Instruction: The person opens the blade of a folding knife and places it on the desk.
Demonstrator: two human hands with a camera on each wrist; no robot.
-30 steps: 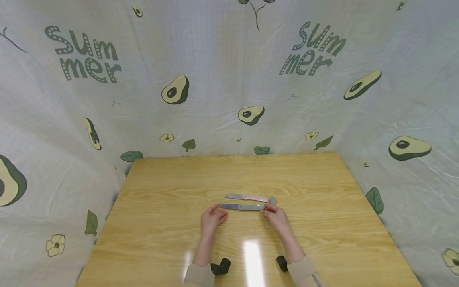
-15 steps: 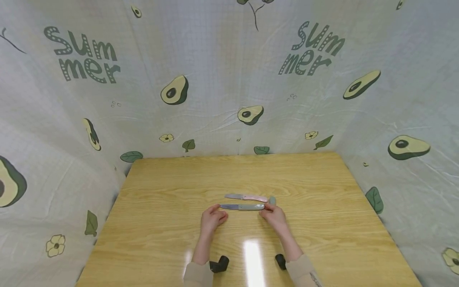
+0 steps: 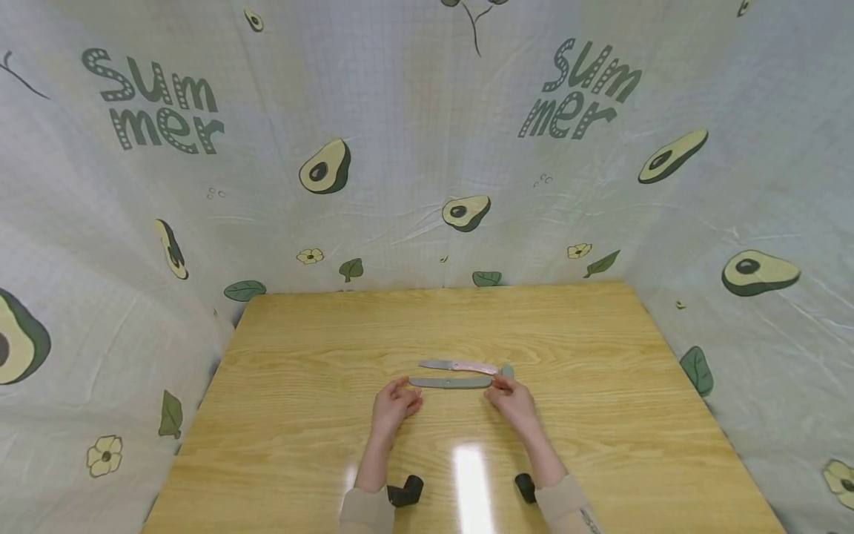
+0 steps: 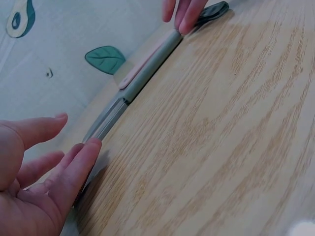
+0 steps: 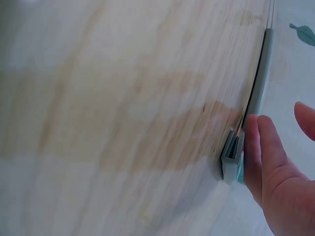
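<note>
A folding knife [image 3: 448,383] with a grey-green handle and its blade out lies crosswise on the table, blade to the left. My left hand [image 3: 395,404] touches the blade end with its fingertips; in the left wrist view the fingers [image 4: 78,169] look fairly straight. My right hand [image 3: 512,404] has its fingers at the handle's end, straight in the right wrist view, with the thumb apart. Just behind lies a second knife [image 3: 460,366] with a pink handle, also unfolded. Beyond my right fingertips sits a grey-green slotted piece [image 5: 230,156], partly hidden by the hand in the head view.
The wooden table [image 3: 320,334] is walled at the back and sides by a printed cloth [image 3: 394,96]. Black wrist-camera parts [image 3: 405,491] hang by both sleeves. A bright reflection lies on the table between the forearms.
The grey-green knife seems to have rolled slightly about its length: its blade looked bluish and its handle shiny before, both dull grey-green now. Both hands stay nearly in place.
</note>
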